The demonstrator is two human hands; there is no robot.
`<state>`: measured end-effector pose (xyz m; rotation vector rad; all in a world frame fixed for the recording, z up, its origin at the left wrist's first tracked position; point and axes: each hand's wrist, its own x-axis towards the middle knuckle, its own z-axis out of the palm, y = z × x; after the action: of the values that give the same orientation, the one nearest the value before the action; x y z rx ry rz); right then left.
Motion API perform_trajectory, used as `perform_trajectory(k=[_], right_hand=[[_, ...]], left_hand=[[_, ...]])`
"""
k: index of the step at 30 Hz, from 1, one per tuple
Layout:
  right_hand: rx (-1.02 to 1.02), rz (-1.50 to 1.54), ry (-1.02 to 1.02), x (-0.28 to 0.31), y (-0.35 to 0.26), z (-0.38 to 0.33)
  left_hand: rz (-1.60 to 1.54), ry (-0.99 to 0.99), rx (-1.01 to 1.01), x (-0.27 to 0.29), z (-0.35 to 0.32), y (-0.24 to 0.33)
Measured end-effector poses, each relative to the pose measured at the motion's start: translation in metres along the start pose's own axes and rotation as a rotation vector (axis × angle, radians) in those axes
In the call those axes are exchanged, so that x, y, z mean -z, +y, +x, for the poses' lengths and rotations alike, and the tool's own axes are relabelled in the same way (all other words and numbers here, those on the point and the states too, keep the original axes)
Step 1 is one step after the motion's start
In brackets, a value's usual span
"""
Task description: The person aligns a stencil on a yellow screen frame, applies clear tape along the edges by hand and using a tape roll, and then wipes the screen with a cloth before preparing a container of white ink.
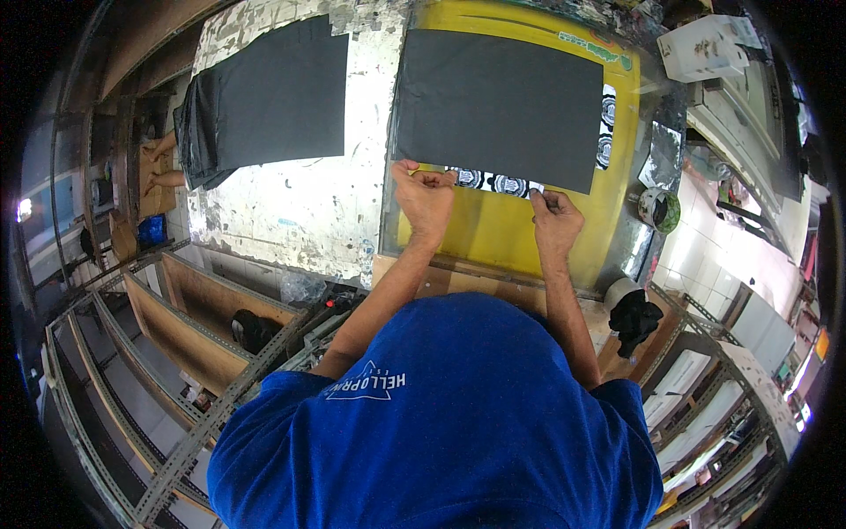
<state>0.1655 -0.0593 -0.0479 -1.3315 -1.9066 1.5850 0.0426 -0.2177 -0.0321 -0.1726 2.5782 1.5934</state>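
A black sheet (502,101) lies on a yellow board (493,240) in front of me. Along its near edge shows a white strip with a black round pattern (493,182). My left hand (425,204) is closed in a pinch at the strip's left end, beside the sheet's near left corner. At the strip's right end, my right hand (557,227) pinches it between thumb and fingers. A second piece with the same pattern (605,128) sticks out past the sheet's right edge. Whatever lies under the sheet is hidden.
To the left, a stained white table (282,207) carries another stack of black sheets (282,97); a person's bare feet (159,163) show beyond it. A round tin (659,210) stands right of the board, with a black cloth (633,319) nearer me. Metal racks (189,423) flank me.
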Motion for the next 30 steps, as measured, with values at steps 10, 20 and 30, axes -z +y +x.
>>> perform_trajectory(k=[10, 20, 30], right_hand=[[-0.009, 0.02, 0.012, -0.001, 0.007, 0.001], [-0.041, -0.037, 0.024, -0.002, 0.003, 0.002], [-0.046, -0.06, 0.026, -0.003, -0.004, 0.001]], left_hand=[[0.006, 0.012, -0.032, -0.003, -0.001, -0.003], [0.042, 0.004, -0.03, -0.002, -0.001, -0.002], [0.039, -0.012, -0.022, -0.001, -0.001, 0.004]])
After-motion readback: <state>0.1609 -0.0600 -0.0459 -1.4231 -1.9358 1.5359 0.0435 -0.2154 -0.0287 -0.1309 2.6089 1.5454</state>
